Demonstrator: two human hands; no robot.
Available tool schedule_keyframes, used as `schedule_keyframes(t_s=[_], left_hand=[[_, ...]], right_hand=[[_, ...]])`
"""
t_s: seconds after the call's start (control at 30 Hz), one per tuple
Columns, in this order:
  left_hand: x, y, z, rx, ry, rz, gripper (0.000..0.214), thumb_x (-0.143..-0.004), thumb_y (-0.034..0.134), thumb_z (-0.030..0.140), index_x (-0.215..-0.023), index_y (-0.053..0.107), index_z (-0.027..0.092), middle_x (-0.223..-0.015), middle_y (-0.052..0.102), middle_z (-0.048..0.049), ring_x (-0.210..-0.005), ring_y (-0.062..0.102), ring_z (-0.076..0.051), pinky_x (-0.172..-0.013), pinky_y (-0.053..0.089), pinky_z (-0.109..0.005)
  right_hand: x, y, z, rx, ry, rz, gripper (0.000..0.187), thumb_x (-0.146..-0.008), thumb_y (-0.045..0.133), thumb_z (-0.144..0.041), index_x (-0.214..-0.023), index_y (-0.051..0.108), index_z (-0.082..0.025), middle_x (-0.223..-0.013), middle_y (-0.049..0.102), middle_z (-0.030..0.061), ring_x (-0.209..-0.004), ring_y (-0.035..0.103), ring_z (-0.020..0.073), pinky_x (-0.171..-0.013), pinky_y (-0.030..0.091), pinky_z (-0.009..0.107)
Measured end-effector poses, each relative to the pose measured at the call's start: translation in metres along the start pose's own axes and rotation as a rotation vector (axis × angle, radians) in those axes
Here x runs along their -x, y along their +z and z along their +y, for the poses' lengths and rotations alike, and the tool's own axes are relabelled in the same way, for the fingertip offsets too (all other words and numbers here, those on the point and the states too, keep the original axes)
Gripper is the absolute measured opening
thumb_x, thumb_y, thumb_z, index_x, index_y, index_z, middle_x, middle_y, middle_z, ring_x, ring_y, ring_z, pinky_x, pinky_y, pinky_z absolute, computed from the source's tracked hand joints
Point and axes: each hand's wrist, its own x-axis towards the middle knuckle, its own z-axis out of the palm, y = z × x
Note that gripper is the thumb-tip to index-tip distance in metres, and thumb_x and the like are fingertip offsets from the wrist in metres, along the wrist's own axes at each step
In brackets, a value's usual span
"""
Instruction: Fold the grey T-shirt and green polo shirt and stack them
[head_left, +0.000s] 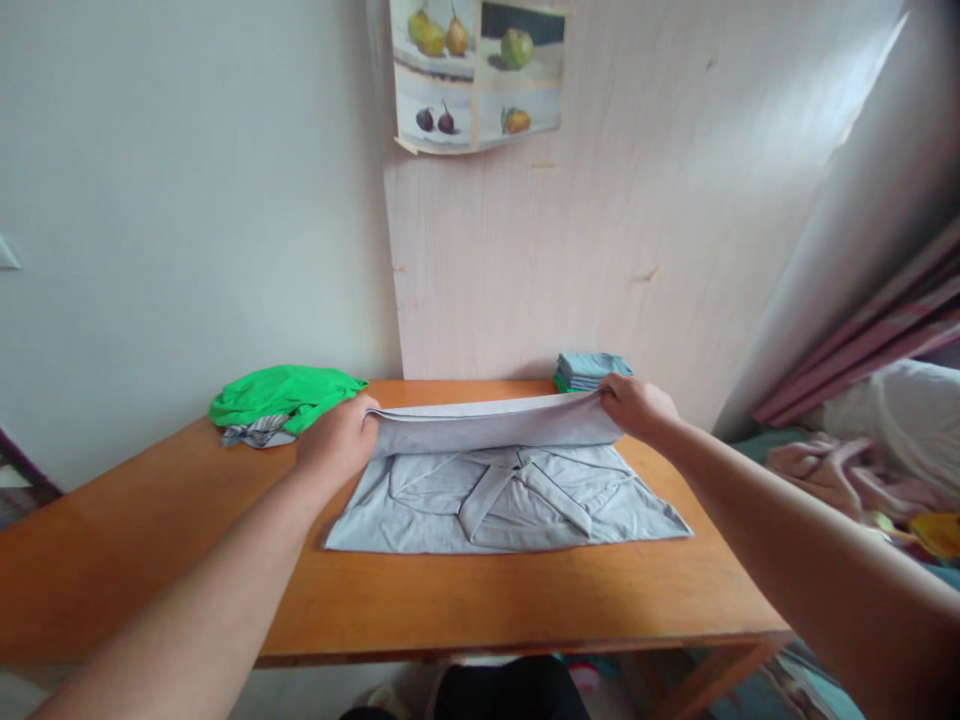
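A light grey collared shirt (420, 500) lies spread on the wooden table (487, 605), its collar facing up near the middle. The far edge of the shirt is lifted and partly turned over toward me as a straight band. My left hand (341, 435) is closed on the left corner of that raised edge. Opposite it, my right hand (637, 405) pinches the right corner. Between the hands the fabric is stretched nearly straight. The lower part of the shirt rests flat with some creases.
A heap of bright green cloth (289, 392) with striped grey fabric under it sits at the back left. Behind my right hand stands a small stack of folded blue-grey clothes (592, 366). Against the right side is bedding (892, 430). A wall rises directly behind the table.
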Motion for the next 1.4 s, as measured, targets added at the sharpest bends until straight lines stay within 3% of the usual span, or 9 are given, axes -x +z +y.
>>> schedule_keyframes(t_s=[0.13,0.27,0.4,0.53,0.73,1.0,1.17,1.3,1.4], left_hand=[[-0.031,0.006,0.000,0.004,-0.030,0.028,0.034,-0.090,0.042,0.033,-0.112,0.067,0.027,-0.108,0.073,-0.0053,-0.093,0.067,-0.025,-0.065,0.042,-0.030],[-0.060,0.020,-0.005,0.006,-0.073,0.028,0.033,-0.090,0.043,0.043,-0.100,0.071,0.027,-0.099,0.074,-0.0064,-0.085,0.066,-0.025,-0.060,0.040,-0.028],[-0.088,0.049,-0.012,0.126,-0.136,0.011,0.032,-0.088,0.047,0.045,-0.092,0.072,0.026,-0.089,0.074,-0.0051,-0.077,0.065,-0.023,-0.057,0.037,-0.027],[-0.107,0.088,-0.015,0.404,-0.234,-0.009,0.030,-0.086,0.049,0.038,-0.099,0.072,0.022,-0.080,0.074,-0.0036,-0.068,0.067,-0.020,-0.058,0.040,-0.026],[-0.119,0.134,-0.021,0.465,-0.285,-0.045,0.025,-0.084,0.051,0.034,-0.090,0.071,0.020,-0.075,0.074,-0.0039,-0.071,0.069,-0.020,-0.059,0.042,-0.025],[-0.117,0.173,-0.032,0.434,-0.329,-0.064,0.023,-0.085,0.052,0.037,-0.082,0.068,0.020,-0.077,0.074,-0.0056,-0.077,0.068,-0.022,-0.063,0.043,-0.027],[-0.118,0.187,-0.035,0.485,-0.328,-0.046,0.025,-0.086,0.055,0.036,-0.101,0.067,0.019,-0.103,0.075,-0.0104,-0.093,0.070,-0.023,-0.075,0.049,-0.029],[-0.113,0.192,-0.034,0.563,-0.318,-0.020,0.046,-0.089,0.057,0.031,-0.132,0.051,0.017,-0.133,0.063,-0.0166,-0.111,0.067,-0.022,-0.089,0.050,-0.030],[-0.109,0.192,-0.030,0.687,-0.297,-0.012,0.056,-0.089,0.059,0.029,-0.141,0.040,0.018,-0.146,0.050,-0.0189,-0.116,0.065,-0.020,-0.092,0.051,-0.029]], right_hand=[[-0.022,0.008,-0.004,-0.004,0.047,0.016,0.036,-0.093,0.040,-0.033,-0.116,0.067,-0.024,-0.115,0.068,0.0105,-0.097,0.066,0.0265,-0.071,0.046,0.032],[-0.042,0.019,-0.003,0.033,0.089,0.021,0.038,-0.093,0.040,-0.036,-0.109,0.071,-0.022,-0.113,0.066,0.0136,-0.101,0.064,0.0285,-0.074,0.049,0.034],[-0.060,0.037,-0.002,0.003,0.189,-0.028,0.039,-0.091,0.041,-0.037,-0.109,0.073,-0.023,-0.115,0.065,0.0149,-0.102,0.064,0.0302,-0.077,0.050,0.037],[-0.077,0.057,-0.004,-0.044,0.245,-0.084,0.038,-0.089,0.044,-0.033,-0.110,0.073,-0.022,-0.112,0.068,0.0157,-0.098,0.066,0.0308,-0.074,0.051,0.037],[-0.093,0.090,-0.009,-0.098,0.249,-0.113,0.032,-0.086,0.048,-0.026,-0.103,0.075,-0.020,-0.102,0.073,0.0142,-0.092,0.068,0.0276,-0.070,0.049,0.032],[-0.100,0.133,-0.005,-0.161,0.241,-0.125,0.029,-0.085,0.047,-0.021,-0.091,0.076,-0.020,-0.090,0.075,0.0116,-0.084,0.068,0.0240,-0.066,0.044,0.028],[-0.098,0.151,0.002,-0.200,0.263,-0.078,0.032,-0.086,0.046,-0.023,-0.096,0.075,-0.019,-0.096,0.075,0.0130,-0.091,0.068,0.0270,-0.071,0.046,0.030],[-0.094,0.162,0.008,-0.243,0.289,-0.016,0.040,-0.086,0.047,-0.026,-0.118,0.068,-0.018,-0.111,0.073,0.0131,-0.102,0.067,0.0278,-0.078,0.048,0.031],[-0.089,0.169,0.011,-0.275,0.296,0.012,0.044,-0.087,0.047,-0.027,-0.126,0.063,-0.017,-0.118,0.071,0.0133,-0.107,0.065,0.0283,-0.082,0.049,0.032]])
